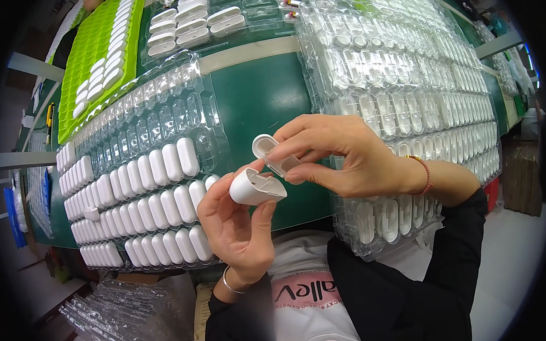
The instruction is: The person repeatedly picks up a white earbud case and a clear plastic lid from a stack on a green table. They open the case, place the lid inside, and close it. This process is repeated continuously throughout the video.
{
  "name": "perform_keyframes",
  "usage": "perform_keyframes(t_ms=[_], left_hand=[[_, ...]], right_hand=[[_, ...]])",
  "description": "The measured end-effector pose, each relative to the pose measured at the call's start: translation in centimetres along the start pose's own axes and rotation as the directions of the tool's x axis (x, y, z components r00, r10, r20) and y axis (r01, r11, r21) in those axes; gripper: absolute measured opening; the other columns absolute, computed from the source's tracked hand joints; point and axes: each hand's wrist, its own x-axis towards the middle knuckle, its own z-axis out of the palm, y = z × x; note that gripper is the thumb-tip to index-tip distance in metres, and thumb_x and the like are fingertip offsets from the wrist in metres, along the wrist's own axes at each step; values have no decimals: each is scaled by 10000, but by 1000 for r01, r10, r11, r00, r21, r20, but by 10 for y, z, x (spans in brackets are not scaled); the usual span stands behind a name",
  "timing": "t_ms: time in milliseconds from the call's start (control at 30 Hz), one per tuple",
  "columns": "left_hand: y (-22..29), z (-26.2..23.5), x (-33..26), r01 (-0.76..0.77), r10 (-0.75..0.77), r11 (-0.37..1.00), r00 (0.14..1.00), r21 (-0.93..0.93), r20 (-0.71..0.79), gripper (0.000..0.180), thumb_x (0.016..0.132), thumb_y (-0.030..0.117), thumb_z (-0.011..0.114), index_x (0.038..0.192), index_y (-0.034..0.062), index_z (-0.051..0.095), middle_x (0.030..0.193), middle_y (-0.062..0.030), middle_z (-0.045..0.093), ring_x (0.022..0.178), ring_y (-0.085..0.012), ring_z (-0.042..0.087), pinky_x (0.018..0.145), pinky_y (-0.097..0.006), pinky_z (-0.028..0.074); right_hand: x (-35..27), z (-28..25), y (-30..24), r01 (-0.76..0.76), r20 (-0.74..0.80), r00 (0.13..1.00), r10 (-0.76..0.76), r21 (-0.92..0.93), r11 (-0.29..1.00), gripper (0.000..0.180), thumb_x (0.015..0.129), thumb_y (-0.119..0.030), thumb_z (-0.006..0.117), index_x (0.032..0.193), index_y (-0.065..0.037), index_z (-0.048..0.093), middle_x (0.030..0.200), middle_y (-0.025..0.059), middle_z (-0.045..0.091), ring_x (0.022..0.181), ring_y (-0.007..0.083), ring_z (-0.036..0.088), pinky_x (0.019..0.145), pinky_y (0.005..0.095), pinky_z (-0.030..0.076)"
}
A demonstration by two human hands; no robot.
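Note:
My left hand holds a white, hollow case body, like that of an earbud case, tilted with its open end toward the right. Thumb and fingers grip it from below and the left. Just above it, my right hand pinches a white case insert with a rounded, hollowed cap part at its upper left. The two pieces are very close together; I cannot tell whether they touch. To the left lies a clear blister tray with rows of white case shells in its lower part.
On the right stands a stack of clear trays holding white pieces. A green tray with white shells is at the far left. Open white cases sit in a tray at the back. Between them shows the green table mat.

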Motion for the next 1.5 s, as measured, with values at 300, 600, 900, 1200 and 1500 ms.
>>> perform_keyframes(t_ms=[300, 600, 900, 1200, 1500], left_hand=[[3, 0, -2, 82, -86, 988, 996, -133, -24, 542, 883, 17, 660, 1330, -8, 355, 1243, -283, 582, 1106, -251, 618, 913, -353, 539], [2, -1, -1, 108, -106, 978, 994, -178, 19, 514, 864, -44, 662, 1291, -24, 376, 1247, -274, 583, 1112, -245, 621, 910, -336, 546], [-1, -2, 0, 151, -143, 973, 988, -173, 62, 469, 862, -60, 659, 1248, -28, 394, 1263, -268, 581, 1123, -221, 615, 924, -315, 534], [-2, -4, 1, 214, -215, 921, 976, -325, 35, 493, 905, 58, 651, 1313, -33, 391, 1286, -242, 553, 1104, -261, 628, 918, -346, 542], [-2, -6, 5, 327, -323, 881, 944, -343, 70, 504, 927, 74, 630, 1348, -28, 372, 1217, -160, 573, 1120, -213, 594, 922, -346, 523]], right_hand=[[1, -1, 0, 20, 25, 1000, -18, -53, 998, 351, 795, 19, 726, 1132, -78, 699, 1152, 134, 641, 1004, 215, 656, 827, 326, 606], [1, 0, -1, 63, -18, 998, -64, -86, 994, 335, 771, 35, 736, 1089, -71, 716, 1116, 151, 685, 916, 202, 694, 781, 294, 602], [-1, 2, -2, 72, -73, 994, -77, -67, 995, 289, 786, 42, 698, 1054, -66, 709, 989, 91, 705, 881, 198, 691, 778, 315, 594], [-1, 1, -1, 35, -69, 997, -39, -51, 998, 236, 799, 6, 719, 1032, -30, 705, 1019, 101, 706, 920, 199, 693, 786, 319, 596], [1, 2, 3, 29, -91, 995, -34, -55, 998, 213, 817, -12, 718, 1029, -41, 711, 981, 94, 702, 861, 191, 689, 731, 296, 582]])
